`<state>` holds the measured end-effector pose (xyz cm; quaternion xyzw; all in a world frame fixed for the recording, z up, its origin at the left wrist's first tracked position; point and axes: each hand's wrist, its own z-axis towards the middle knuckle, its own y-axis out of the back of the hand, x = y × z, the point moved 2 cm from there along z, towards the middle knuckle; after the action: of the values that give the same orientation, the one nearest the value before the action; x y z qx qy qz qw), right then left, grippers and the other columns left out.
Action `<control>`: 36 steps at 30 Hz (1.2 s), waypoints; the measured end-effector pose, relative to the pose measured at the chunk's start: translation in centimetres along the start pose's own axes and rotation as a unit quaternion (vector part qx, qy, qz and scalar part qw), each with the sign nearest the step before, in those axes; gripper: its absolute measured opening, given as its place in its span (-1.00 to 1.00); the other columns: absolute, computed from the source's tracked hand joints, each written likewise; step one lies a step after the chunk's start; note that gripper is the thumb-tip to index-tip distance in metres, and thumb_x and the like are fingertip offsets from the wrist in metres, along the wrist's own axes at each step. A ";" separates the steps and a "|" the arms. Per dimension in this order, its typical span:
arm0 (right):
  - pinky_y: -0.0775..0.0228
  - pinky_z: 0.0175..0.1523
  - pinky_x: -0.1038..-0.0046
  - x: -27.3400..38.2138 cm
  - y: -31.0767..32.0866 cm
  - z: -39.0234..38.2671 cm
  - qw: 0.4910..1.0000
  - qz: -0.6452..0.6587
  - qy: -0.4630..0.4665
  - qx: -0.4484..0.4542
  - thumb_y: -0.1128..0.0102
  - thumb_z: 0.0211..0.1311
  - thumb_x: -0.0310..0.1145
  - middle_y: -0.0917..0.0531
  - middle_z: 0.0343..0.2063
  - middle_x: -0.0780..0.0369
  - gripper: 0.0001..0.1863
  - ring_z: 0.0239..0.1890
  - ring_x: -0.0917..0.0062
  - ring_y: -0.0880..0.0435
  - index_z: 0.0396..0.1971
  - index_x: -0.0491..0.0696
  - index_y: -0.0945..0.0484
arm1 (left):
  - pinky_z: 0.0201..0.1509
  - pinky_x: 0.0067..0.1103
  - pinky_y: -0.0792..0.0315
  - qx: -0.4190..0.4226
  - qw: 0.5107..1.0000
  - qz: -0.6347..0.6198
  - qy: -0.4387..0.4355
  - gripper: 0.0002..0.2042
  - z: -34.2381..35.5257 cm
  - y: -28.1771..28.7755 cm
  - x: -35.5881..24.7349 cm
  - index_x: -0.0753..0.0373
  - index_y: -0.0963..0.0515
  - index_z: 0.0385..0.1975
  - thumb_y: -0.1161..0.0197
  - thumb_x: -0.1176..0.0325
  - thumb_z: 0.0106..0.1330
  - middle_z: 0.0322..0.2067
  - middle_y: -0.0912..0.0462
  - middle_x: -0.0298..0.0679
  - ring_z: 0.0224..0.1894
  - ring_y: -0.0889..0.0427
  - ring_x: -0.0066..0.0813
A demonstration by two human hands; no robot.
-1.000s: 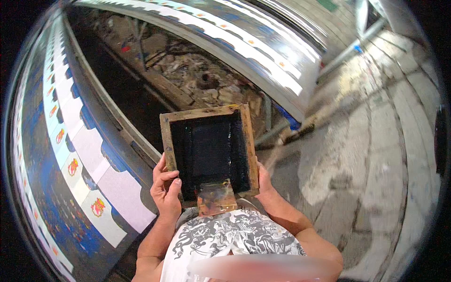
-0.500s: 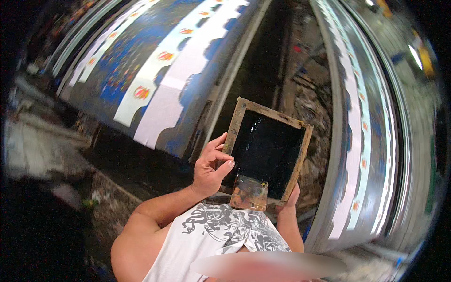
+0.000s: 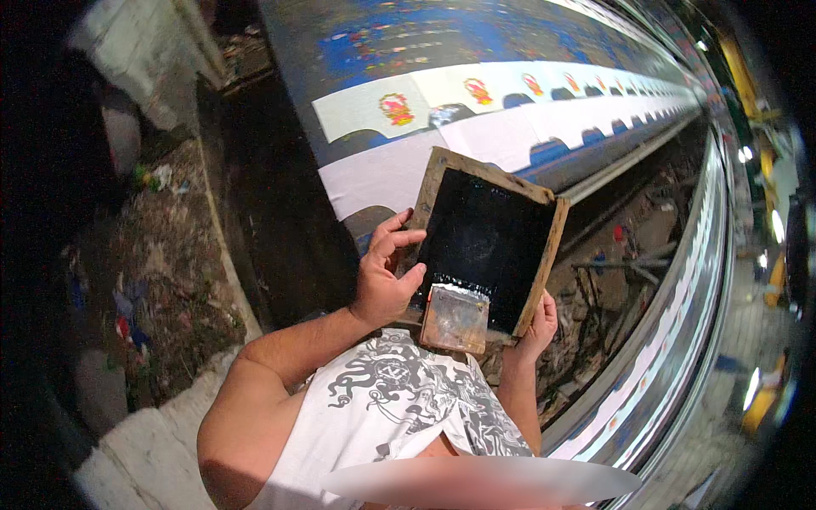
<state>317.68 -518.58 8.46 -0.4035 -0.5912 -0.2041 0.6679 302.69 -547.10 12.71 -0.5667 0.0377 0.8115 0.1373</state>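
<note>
A screen printing frame (image 3: 557, 242) with worn wooden rails is held tilted in front of my chest. Dark ink-black mesh (image 3: 480, 238) fills it. My left hand (image 3: 387, 276) grips its left rail, fingers curled and thumb at the inner edge. Around the lower right rail my right hand (image 3: 535, 327) is closed, with part of its fingers behind the wood. A flat, stained rectangular squeegee (image 3: 456, 321) leans in the frame's near end, a wet black line along its upper edge. Neither hand is on it.
Beyond the frame runs a long printing table (image 3: 357, 42) with white cloth pieces (image 3: 374, 178), several bearing red and yellow prints. A second long table (image 3: 671, 365) lies at right. Between them the ground holds debris (image 3: 595, 280). A concrete ledge (image 3: 161, 450) is at lower left.
My view has swung left, so the long table now runs across behind the frame. The frame stays in both hands. The squeegee sits slightly higher in view.
</note>
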 end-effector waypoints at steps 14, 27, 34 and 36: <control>-0.38 -0.27 0.60 4.9 -18.0 14.0 0.900 -0.156 -0.088 0.398 -0.27 0.82 -0.18 -0.73 -0.13 0.43 -0.48 -0.35 0.79 -0.51 0.56 -0.13 -0.61 | 0.63 -0.24 -0.42 -0.330 0.919 0.205 0.066 -0.68 3.4 1.5 -3.0 0.15 -0.85 -0.08 -0.47 0.62 0.18 0.47 -0.61 0.13 0.59 -0.57 0.08; -0.54 0.02 0.49 6.4 -18.6 16.2 0.867 -0.213 -0.102 0.440 -0.32 0.77 -0.31 -0.73 0.00 0.34 -0.51 -0.07 0.65 -0.65 0.52 -0.17 -0.61 | 0.67 -0.16 -0.38 -0.349 0.899 0.244 0.097 -0.74 3.5 -0.5 -3.3 0.15 -0.84 -0.18 -0.44 0.61 0.17 0.43 -0.65 0.21 0.62 -0.52 0.14; -0.53 0.44 0.11 13.8 -19.5 11.2 0.662 -0.312 0.398 0.553 -0.60 0.34 -0.43 -0.73 0.32 0.04 -0.40 0.33 0.05 -0.69 0.37 -0.14 -0.71 | 0.68 -0.17 -0.38 -0.362 0.890 0.254 0.108 -0.76 4.5 -0.8 -4.7 0.19 -0.84 -0.22 -0.43 0.61 0.14 0.35 -0.73 0.20 0.63 -0.53 0.09; -0.54 0.45 0.02 15.5 -19.9 9.9 0.578 -0.291 0.418 0.638 -0.62 0.21 -0.46 -0.73 0.30 0.01 -0.38 0.34 -0.02 -0.69 0.32 -0.14 -0.73 | 0.68 -0.19 -0.38 -0.359 0.890 0.258 0.112 -0.76 4.8 -0.7 -5.1 0.19 -0.84 -0.23 -0.42 0.61 0.14 0.34 -0.75 0.19 0.62 -0.54 0.08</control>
<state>299.96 -519.44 28.90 0.4503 -0.3096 -0.1041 0.8310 300.16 -546.28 19.19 -0.6344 -0.0961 0.7079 -0.2952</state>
